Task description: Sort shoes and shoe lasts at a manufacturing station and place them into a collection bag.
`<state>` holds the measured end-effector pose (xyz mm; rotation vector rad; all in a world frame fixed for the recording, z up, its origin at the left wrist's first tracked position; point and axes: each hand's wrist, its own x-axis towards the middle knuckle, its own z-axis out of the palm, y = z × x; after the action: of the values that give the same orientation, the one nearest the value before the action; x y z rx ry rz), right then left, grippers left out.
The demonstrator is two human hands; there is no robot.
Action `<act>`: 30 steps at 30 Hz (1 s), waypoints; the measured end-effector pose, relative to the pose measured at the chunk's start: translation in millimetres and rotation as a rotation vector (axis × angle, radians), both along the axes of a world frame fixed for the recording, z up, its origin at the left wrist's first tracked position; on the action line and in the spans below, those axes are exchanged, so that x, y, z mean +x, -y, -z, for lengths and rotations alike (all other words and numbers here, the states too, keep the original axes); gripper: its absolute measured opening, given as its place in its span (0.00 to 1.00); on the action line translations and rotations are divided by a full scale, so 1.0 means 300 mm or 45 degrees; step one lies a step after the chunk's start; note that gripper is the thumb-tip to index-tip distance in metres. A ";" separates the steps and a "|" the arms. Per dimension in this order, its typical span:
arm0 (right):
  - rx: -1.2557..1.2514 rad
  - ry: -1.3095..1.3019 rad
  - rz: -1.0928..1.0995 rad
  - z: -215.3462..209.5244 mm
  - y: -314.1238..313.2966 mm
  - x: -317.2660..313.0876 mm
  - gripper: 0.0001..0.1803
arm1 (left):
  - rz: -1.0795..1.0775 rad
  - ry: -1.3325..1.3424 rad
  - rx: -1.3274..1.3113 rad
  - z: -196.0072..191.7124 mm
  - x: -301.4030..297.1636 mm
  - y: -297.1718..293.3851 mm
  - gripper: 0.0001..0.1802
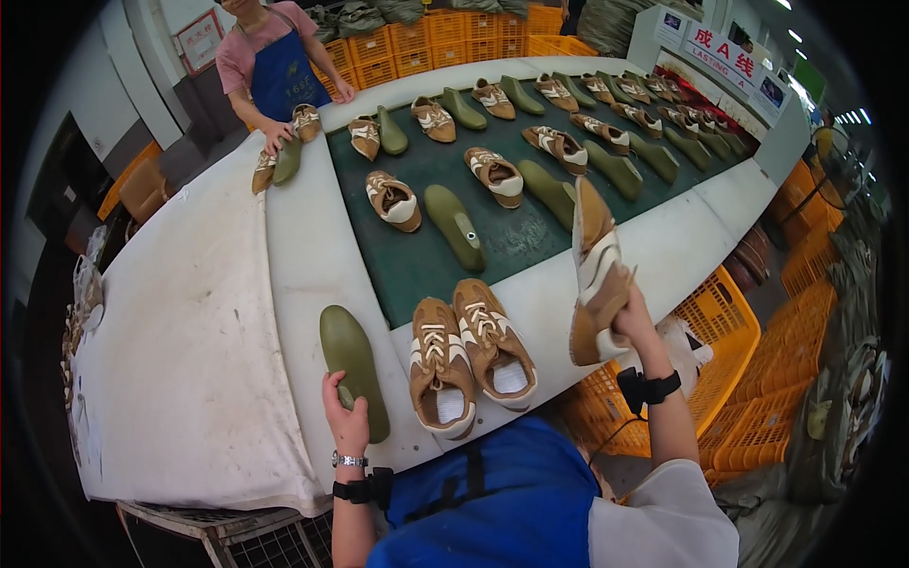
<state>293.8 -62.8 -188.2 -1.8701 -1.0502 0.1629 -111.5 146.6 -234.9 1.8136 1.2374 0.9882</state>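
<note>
My left hand point(347, 417) is closed on the lower part of an olive-green shoe last point(348, 355) at the white table edge, with the thumb over its side. Raised at the right, a brown-and-white sneaker point(597, 275) is gripped by my right hand point(636, 317), its toe up; whether a last sits inside it I cannot tell. Between my hands a pair of brown sneakers, the left one point(440, 364) and the right one point(494, 341), stands with toes pointing away and white laces tied.
Sneakers and green lasts lie in rows on the dark green belt point(398, 256). Across the table a person in a blue apron point(284, 80) handles a shoe and last. An orange crate point(729, 327) stands below my right arm. White cloth point(180, 331) covers the table's left.
</note>
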 end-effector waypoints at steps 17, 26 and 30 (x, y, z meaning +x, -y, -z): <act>-0.531 0.234 0.195 0.044 -0.013 -0.043 0.24 | -0.146 -0.018 0.107 -0.029 0.010 -0.006 0.27; -0.728 0.405 -0.156 0.017 0.024 -0.117 0.24 | -0.056 0.008 0.046 -0.004 -0.011 -0.011 0.26; -0.679 0.387 -0.095 -0.073 0.042 -0.226 0.21 | 0.017 0.003 -0.035 0.003 0.010 -0.010 0.27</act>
<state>225.9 -75.5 -166.4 -2.3880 -1.3830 0.2230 -108.4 149.5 -235.9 1.7968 1.2298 0.9616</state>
